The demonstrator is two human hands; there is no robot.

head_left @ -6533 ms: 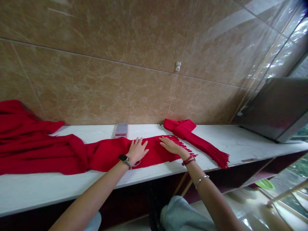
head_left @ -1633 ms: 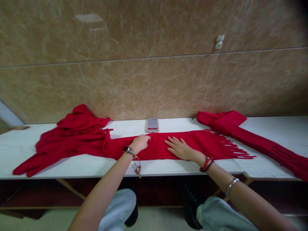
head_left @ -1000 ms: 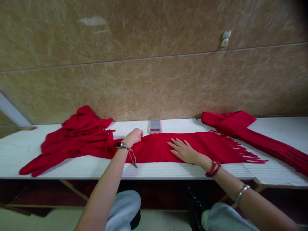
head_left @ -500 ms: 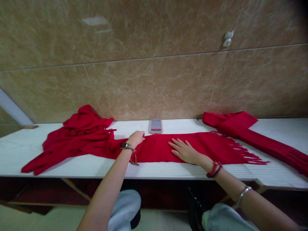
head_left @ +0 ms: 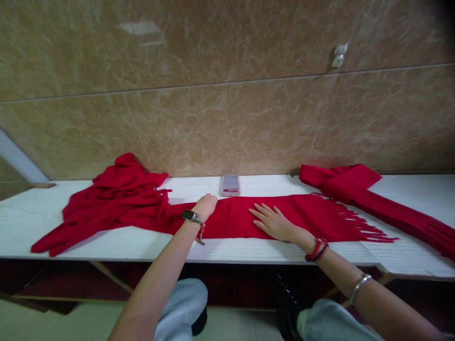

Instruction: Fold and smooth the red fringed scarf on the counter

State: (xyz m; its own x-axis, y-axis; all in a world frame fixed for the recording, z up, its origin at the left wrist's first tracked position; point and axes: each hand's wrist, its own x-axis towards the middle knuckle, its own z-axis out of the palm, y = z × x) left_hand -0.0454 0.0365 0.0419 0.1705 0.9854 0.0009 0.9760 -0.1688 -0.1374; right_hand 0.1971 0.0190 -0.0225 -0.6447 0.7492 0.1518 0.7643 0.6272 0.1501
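Observation:
A red fringed scarf [head_left: 305,215] lies flat along the white bench top, its fringe toward the right and its other part bunched in a heap at the left. My left hand [head_left: 205,206] is closed at the scarf's far edge, left of the middle, and grips the cloth there; its fingertips are mostly hidden. Small creases run in the cloth beside it. My right hand [head_left: 273,222] rests open and flat on the smooth part, fingers spread, pointing left.
Close to the wall, a phone [head_left: 231,185] lies just beyond the scarf. A second red scarf [head_left: 355,189], folded into a narrow strip, lies at the right. Behind the white bench [head_left: 277,253] rises a tan marbled wall [head_left: 220,128]. Dark open shelving [head_left: 241,286] is below.
My left hand has slid slightly to the right along the scarf's far edge, and the cloth beside it shows more creasing. My right hand has stayed in place.

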